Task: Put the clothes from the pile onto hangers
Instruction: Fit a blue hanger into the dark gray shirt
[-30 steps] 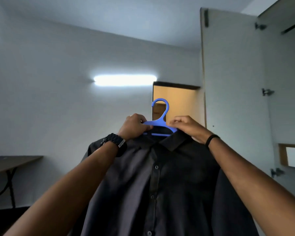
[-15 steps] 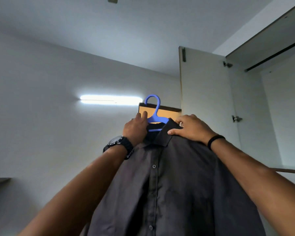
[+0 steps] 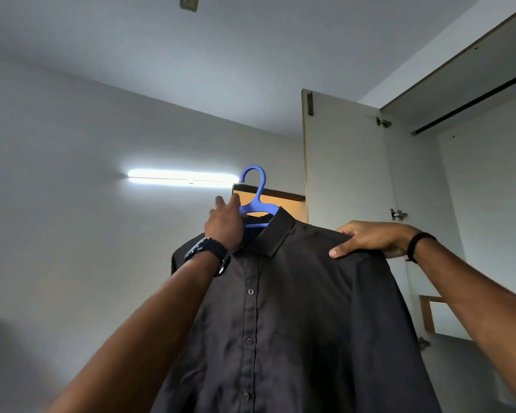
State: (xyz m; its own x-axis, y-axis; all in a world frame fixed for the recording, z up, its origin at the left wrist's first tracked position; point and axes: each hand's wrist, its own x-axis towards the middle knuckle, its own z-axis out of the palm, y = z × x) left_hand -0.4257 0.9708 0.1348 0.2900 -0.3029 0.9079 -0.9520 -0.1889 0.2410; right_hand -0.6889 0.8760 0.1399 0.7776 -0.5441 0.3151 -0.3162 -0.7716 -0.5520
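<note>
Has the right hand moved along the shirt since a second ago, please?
Yes. The right hand slid from the collar out to the shirt shoulder, away from the hanger.

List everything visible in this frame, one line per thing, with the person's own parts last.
shirt: 1, dark grey, on the hanger, centre
hanger: 1, blue, hook above the collar
tube light: 1, white, lit, on the wall
wardrobe door: 1, white, open, right
ceiling fitting: 1, top edge
watch: 1, black, left wrist
wristband: 1, black, right wrist
left hand: at the hanger's neck
right hand: grips the shirt's shoulder
</note>
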